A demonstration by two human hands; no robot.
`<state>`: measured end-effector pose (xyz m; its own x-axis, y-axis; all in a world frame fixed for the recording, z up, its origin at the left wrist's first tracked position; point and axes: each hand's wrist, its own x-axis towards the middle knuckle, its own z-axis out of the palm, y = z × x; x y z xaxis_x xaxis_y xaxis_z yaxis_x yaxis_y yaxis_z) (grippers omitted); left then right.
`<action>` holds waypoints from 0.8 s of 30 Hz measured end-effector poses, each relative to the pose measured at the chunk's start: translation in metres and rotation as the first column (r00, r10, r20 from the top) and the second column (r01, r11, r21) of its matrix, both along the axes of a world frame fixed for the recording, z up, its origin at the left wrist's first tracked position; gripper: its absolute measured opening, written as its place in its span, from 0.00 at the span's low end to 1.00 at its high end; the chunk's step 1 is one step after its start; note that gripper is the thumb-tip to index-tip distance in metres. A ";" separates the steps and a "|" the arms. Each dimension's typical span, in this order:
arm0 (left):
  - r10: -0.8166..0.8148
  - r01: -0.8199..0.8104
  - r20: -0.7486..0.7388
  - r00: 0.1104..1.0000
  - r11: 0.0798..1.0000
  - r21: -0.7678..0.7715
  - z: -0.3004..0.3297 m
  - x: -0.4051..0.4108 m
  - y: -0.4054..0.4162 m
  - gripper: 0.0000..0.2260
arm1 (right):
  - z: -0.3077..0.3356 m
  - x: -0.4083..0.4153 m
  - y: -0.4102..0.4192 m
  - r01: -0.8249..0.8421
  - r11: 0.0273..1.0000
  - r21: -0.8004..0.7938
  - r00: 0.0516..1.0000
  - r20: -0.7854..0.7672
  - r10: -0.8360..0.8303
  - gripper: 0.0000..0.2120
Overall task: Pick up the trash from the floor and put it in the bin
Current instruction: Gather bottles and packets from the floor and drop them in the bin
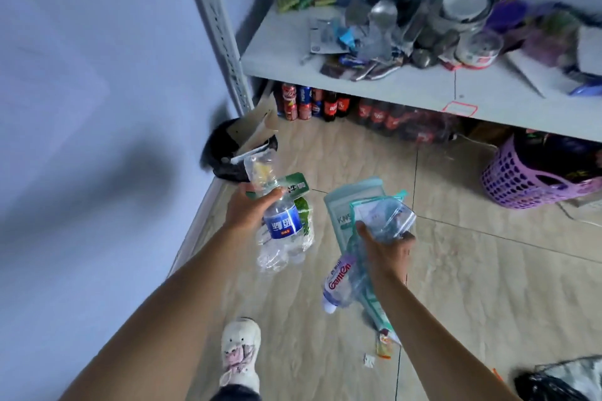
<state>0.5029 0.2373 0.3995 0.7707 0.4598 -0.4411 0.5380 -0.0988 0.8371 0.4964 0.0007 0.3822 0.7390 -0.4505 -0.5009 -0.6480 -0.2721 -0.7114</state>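
Trash fills both hands above the tiled floor (472,270): the left hand (249,210) has its grip closed on a clear bottle with a blue label (281,225), a green carton (286,187) and a small clear bag (259,168). The right hand (386,249) grips teal-edged plastic pouches (365,205) and a second bottle (338,280). Ahead, near the wall, stands the black bin (224,153), cardboard (257,127) sticking out of it.

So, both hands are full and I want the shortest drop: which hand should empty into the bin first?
Probably the left. The left hand, gripping crushed bottles, is up near the black bin by the wall, nearly at its rim. The right hand, holding plastic bags and a bottle, sits farther out over the floor.
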 end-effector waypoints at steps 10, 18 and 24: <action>0.085 -0.093 0.068 0.994 0.987 0.129 0.005 0.108 0.180 0.22 | 0.015 0.140 0.171 -0.104 0.994 -0.018 0.978 0.179 0.106 0.35; 0.083 -0.100 0.119 0.989 0.985 0.141 -0.060 0.205 0.273 0.26 | -0.035 0.249 0.325 -0.025 0.937 0.347 0.946 0.312 -0.091 0.34; 0.119 -0.139 0.156 0.981 0.983 0.119 -0.122 0.248 0.311 0.27 | -0.096 0.303 0.386 -0.018 0.852 0.523 0.938 0.304 -0.167 0.49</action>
